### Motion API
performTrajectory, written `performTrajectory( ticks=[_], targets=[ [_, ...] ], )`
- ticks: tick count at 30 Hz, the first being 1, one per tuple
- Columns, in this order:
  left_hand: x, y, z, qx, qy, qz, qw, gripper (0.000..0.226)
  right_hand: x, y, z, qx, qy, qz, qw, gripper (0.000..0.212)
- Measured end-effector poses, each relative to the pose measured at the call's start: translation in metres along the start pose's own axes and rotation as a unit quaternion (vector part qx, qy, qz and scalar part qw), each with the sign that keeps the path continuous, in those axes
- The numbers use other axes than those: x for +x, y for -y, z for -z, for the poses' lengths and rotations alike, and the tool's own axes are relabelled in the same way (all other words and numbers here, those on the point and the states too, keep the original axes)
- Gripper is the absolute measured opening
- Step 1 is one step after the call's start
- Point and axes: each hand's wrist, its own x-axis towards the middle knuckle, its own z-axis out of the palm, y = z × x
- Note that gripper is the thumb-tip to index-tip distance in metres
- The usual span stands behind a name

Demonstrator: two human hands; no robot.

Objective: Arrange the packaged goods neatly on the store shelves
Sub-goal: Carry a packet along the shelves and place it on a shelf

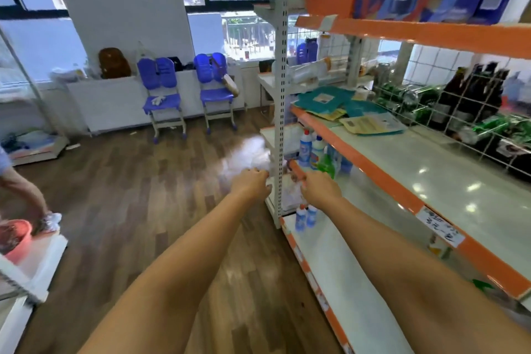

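Observation:
Both my arms stretch forward toward the near end of the orange-edged store shelf (373, 164). My left hand (253, 184) is curled just left of the white perforated upright post (280, 112). My right hand (319, 190) is curled just right of that post, in front of a lower shelf edge. White plastic-wrapped goods (290, 197) lie on the end shelf between the two hands, touching or nearly touching the fingers; motion blur hides whether either hand grips them. Teal and yellow flat packets (330, 100) lie in a loose pile on the middle shelf.
Blue-and-white cleaner bottles (306, 149) stand on a lower shelf; two more (306, 217) stand on the bottom shelf. Dark bottles (471, 95) sit behind a wire grid. Two blue chairs (163, 100) stand by the wall. Another person's leg (26, 195) is at the left.

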Motion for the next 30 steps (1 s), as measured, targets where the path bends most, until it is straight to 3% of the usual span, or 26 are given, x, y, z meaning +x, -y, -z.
performTrajectory(
  ticks=[4, 14, 20, 24, 30],
  targets=[
    [0.066, 0.018, 0.008, 0.003, 0.002, -0.032, 0.999, 0.043, 0.063, 0.005, -0.002, 0.03, -0.056, -0.056, 0.996, 0.034],
    [0.194, 0.018, -0.019, -0.001, 0.037, -0.099, 0.994, 0.042, 0.154, -0.02, -0.024, -0.028, 0.002, -0.107, 0.994, 0.029],
    [0.278, 0.008, -0.012, -0.013, 0.034, -0.129, 0.991, 0.035, 0.234, -0.046, -0.005, 0.009, -0.027, -0.108, 0.994, 0.012],
    [0.335, -0.001, 0.007, -0.006, -0.001, -0.14, 0.99, 0.039, 0.287, -0.064, 0.024, 0.001, -0.041, -0.15, 0.988, 0.03],
    [0.409, -0.017, 0.006, 0.01, -0.025, -0.175, 0.984, 0.04, 0.338, -0.091, 0.032, -0.02, -0.064, -0.163, 0.984, 0.034]
  ],
)
